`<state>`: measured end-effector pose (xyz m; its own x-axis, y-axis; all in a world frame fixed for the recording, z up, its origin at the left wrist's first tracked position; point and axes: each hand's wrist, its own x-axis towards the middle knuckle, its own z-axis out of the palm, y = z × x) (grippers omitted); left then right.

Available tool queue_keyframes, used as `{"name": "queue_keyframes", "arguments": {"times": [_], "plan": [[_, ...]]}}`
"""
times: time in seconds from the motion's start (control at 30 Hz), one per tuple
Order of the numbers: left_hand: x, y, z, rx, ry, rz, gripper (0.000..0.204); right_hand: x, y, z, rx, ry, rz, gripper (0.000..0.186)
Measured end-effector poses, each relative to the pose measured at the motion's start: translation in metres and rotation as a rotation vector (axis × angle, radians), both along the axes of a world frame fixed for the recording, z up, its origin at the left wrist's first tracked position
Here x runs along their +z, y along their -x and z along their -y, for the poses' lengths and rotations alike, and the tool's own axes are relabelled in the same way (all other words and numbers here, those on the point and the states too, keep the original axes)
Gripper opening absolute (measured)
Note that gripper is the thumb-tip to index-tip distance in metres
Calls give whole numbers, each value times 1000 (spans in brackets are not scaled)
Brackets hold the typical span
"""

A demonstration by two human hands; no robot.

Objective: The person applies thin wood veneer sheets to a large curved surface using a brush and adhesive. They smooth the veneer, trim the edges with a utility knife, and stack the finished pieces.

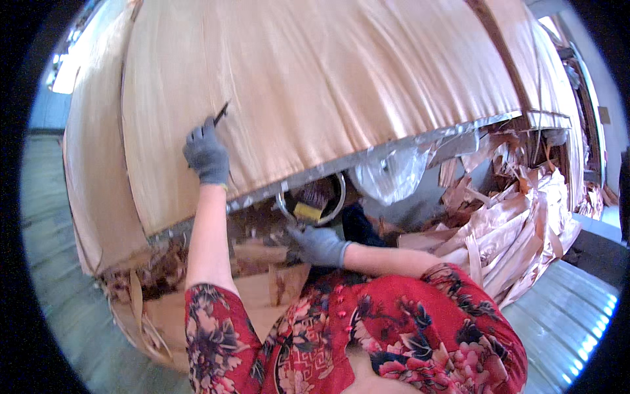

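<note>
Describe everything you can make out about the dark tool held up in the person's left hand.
The dark tool is slim and nearly black, with a narrow upper end. Its material and exact kind are too small to tell. It slants upward and to the right, its upper part sticking out of the gray-gloved left hand, which hides the rest. It lies in front of the broad tan sheet; whether its tip touches the sheet is unclear.
</note>
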<state>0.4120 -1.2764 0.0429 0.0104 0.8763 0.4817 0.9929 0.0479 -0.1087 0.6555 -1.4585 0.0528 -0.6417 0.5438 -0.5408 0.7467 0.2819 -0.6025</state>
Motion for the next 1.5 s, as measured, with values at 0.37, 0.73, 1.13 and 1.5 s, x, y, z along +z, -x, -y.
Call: {"name": "queue_keyframes", "arguments": {"times": [0.37,0.73,1.13,1.5], "plan": [[9,-11,0,20,22,57,31,-4,-48,18,-409,-30,-216,39],[9,-10,-6,69,-57,11,18,163,-226,-155,-170,-765,186,25],[4,-15,-3,109,84,39,24,128,-163,-576,-468,-763,196,25],[14,-17,-7,137,160,134,25,147,-297,-309,176,-268,622,19]]}}
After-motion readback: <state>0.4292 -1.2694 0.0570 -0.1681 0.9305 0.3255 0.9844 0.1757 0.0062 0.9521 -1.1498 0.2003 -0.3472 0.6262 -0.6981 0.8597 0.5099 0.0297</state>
